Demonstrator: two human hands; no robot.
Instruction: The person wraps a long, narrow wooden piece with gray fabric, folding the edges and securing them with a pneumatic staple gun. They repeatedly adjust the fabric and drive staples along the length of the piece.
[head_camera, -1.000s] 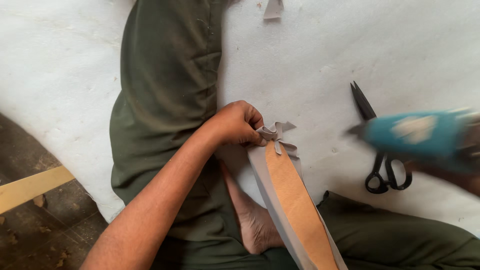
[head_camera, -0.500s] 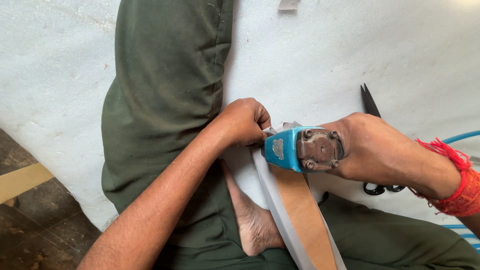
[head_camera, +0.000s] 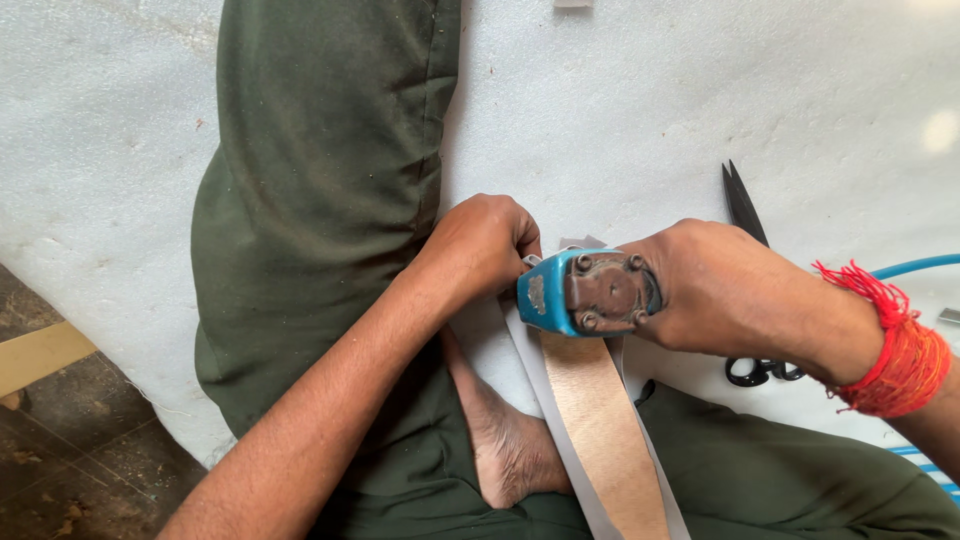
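Now the tan, white-edged strip (head_camera: 600, 420) runs lengthwise from the foot (head_camera: 510, 450) up toward the blue tool (head_camera: 585, 292). Right hand (head_camera: 725, 295) grips that tool; left hand (head_camera: 480, 245) pinches the strip's top end beside it.

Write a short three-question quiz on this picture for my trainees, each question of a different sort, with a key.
1. True or false: the right hand holds the scissors.
2. What does the left hand do? A) pinches the end of the wooden strip B) rests flat on the white sheet C) grips the scissors
3. Fill in: the blue tool sits over the strip's ____ end.

Key: 1 false, it holds the blue tool; 2 A; 3 far (top).
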